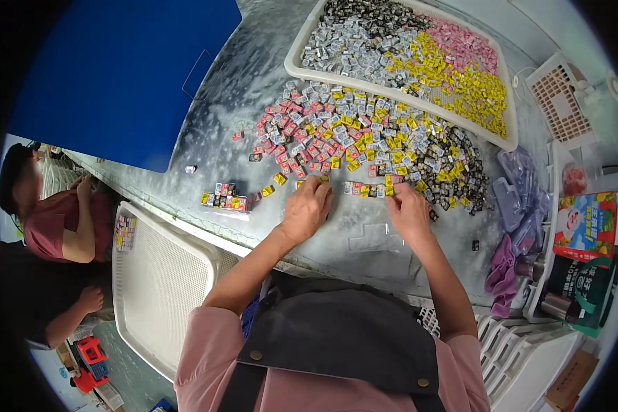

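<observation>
My left hand point(307, 208) is closed, fingertips bent down on small wrapped blocks; yellow and pink ends peek out around them, and the rest is hidden. To its right, a short row of small wrapped blocks point(364, 189) in white, pink, black and yellow lies on the table. At that row's right end, my right hand point(410, 214) pinches a yellow block point(389, 184). A clear plastic case point(375, 238) lies flat just below the row. Beyond both hands spreads a mixed heap of loose blocks point(353, 134). Left of my left hand stands a stacked group of blocks point(224, 199).
A white tray point(398, 89) of color-sorted blocks sits at the back. A blue board point(117, 75) covers the far left. Clear plastic cases point(518, 182) and a purple cloth point(502, 275) lie at right. An empty white tray point(161, 281) and co-workers point(69, 220) are at left.
</observation>
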